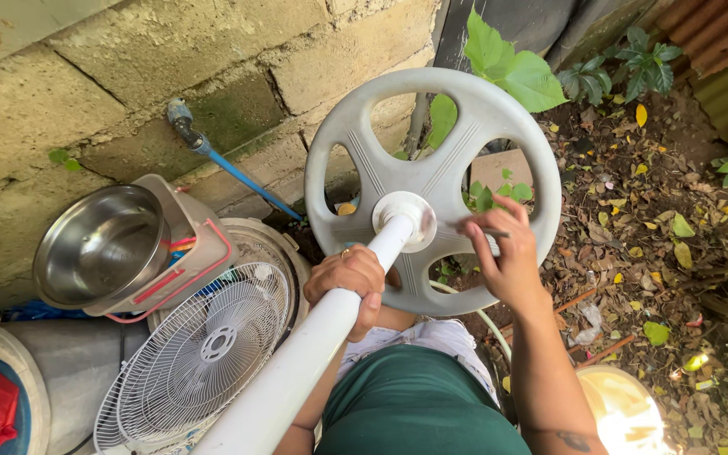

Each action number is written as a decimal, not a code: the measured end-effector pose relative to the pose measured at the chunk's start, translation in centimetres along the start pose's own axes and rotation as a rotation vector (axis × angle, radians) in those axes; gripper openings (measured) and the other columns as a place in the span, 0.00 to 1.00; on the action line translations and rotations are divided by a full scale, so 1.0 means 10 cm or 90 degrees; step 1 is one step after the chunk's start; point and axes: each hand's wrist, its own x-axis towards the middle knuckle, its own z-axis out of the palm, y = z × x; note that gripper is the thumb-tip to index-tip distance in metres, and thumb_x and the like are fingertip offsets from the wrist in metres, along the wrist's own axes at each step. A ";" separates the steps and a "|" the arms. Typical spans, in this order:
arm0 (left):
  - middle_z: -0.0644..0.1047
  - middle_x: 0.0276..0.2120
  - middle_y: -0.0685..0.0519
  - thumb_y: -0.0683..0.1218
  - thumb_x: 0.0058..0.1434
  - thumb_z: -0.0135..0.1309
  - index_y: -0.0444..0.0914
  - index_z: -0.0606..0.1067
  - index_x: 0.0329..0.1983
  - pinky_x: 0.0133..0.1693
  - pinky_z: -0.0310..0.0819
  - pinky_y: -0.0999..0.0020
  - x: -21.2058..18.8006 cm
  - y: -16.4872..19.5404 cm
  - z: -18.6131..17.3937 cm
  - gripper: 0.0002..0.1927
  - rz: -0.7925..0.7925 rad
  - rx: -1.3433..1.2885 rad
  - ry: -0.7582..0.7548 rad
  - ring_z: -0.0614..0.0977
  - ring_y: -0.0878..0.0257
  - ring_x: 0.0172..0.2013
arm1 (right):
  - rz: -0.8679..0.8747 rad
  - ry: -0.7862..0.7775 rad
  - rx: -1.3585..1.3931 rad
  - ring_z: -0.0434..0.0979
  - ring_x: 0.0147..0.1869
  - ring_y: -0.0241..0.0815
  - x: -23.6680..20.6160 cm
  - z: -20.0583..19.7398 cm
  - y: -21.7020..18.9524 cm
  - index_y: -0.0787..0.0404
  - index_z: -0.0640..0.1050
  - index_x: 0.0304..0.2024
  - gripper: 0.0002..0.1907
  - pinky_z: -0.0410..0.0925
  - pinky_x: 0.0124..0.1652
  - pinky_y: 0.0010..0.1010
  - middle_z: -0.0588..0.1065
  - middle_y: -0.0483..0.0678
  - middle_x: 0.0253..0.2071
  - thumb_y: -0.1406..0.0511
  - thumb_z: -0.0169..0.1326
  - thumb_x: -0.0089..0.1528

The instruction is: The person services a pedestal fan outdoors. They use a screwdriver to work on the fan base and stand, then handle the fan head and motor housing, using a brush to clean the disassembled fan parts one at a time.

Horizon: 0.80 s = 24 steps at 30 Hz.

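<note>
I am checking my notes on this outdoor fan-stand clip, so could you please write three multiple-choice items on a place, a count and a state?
1. Where does the white wire fan guard lie?
A. left of the white plastic pole
B. on the dry leaves at right
C. on top of the block wall

2. How many of the person's hands touch the pole?
A. none
B. one
C. two

3. How is the round grey plastic fan base placed?
A. flat on the ground
B. raised, its underside toward the camera
C. broken in two

Answers: 1 A, the guard rests beside the shiny steel bowl. 2 B, only the left hand wraps the pole; the right hand holds a thin tool at the base. 3 B, it is lifted on the pole's end.
</note>
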 end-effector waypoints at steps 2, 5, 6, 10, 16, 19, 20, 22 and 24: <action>0.73 0.22 0.52 0.36 0.55 0.54 0.38 0.68 0.30 0.34 0.73 0.63 0.00 0.00 -0.02 0.07 -0.001 0.006 -0.002 0.78 0.60 0.24 | 0.022 0.004 -0.001 0.79 0.41 0.43 -0.07 0.02 0.01 0.61 0.80 0.37 0.06 0.63 0.67 0.50 0.79 0.45 0.34 0.71 0.52 0.67; 0.74 0.22 0.52 0.36 0.55 0.54 0.37 0.68 0.30 0.33 0.73 0.63 0.01 -0.01 -0.03 0.07 0.002 0.001 -0.007 0.78 0.60 0.24 | 0.030 0.041 0.015 0.80 0.41 0.43 -0.08 0.12 -0.01 0.62 0.79 0.37 0.05 0.64 0.67 0.49 0.79 0.45 0.35 0.71 0.53 0.68; 0.74 0.22 0.52 0.36 0.55 0.54 0.38 0.68 0.30 0.33 0.73 0.63 0.01 -0.01 -0.03 0.07 0.002 0.006 -0.004 0.78 0.60 0.24 | 0.028 0.060 0.021 0.80 0.42 0.43 -0.06 0.17 -0.03 0.62 0.79 0.37 0.05 0.65 0.67 0.48 0.80 0.46 0.36 0.72 0.53 0.68; 0.73 0.22 0.52 0.36 0.55 0.54 0.37 0.68 0.30 0.33 0.73 0.63 0.02 -0.03 -0.02 0.07 0.012 0.013 0.013 0.77 0.60 0.23 | -0.016 0.072 0.025 0.79 0.42 0.45 0.08 0.35 -0.12 0.63 0.79 0.41 0.03 0.66 0.64 0.48 0.79 0.47 0.38 0.73 0.55 0.65; 0.73 0.23 0.52 0.37 0.57 0.53 0.38 0.67 0.30 0.34 0.74 0.62 0.02 -0.03 -0.08 0.07 -0.008 0.023 0.025 0.77 0.60 0.25 | -0.057 0.056 -0.054 0.77 0.39 0.45 0.01 0.32 -0.15 0.62 0.78 0.40 0.04 0.65 0.63 0.49 0.78 0.47 0.36 0.73 0.57 0.63; 0.73 0.23 0.52 0.37 0.57 0.53 0.38 0.67 0.30 0.34 0.73 0.63 0.03 -0.04 -0.10 0.07 -0.011 0.016 0.031 0.76 0.60 0.25 | -0.028 0.033 -0.073 0.77 0.37 0.44 -0.11 0.23 -0.11 0.61 0.78 0.35 0.02 0.65 0.64 0.50 0.77 0.46 0.32 0.73 0.57 0.63; 0.72 0.23 0.52 0.37 0.57 0.53 0.38 0.67 0.30 0.34 0.73 0.63 0.03 -0.05 -0.10 0.07 -0.011 0.012 0.034 0.76 0.60 0.24 | -0.007 0.010 -0.075 0.76 0.35 0.43 -0.13 0.21 -0.08 0.61 0.78 0.33 0.03 0.65 0.65 0.50 0.76 0.46 0.30 0.73 0.57 0.62; 0.73 0.23 0.52 0.37 0.58 0.53 0.38 0.67 0.31 0.35 0.73 0.62 0.02 -0.04 -0.10 0.07 -0.016 0.022 0.038 0.76 0.60 0.25 | 0.016 0.021 -0.054 0.77 0.35 0.42 -0.15 0.16 -0.05 0.61 0.78 0.33 0.04 0.66 0.66 0.49 0.76 0.46 0.30 0.72 0.57 0.64; 0.73 0.24 0.52 0.37 0.58 0.53 0.38 0.67 0.31 0.36 0.74 0.62 0.02 -0.05 -0.10 0.07 -0.016 0.020 0.042 0.77 0.60 0.25 | 0.011 0.090 -0.007 0.79 0.40 0.42 -0.08 0.12 0.03 0.61 0.79 0.36 0.06 0.66 0.66 0.48 0.79 0.46 0.35 0.73 0.54 0.67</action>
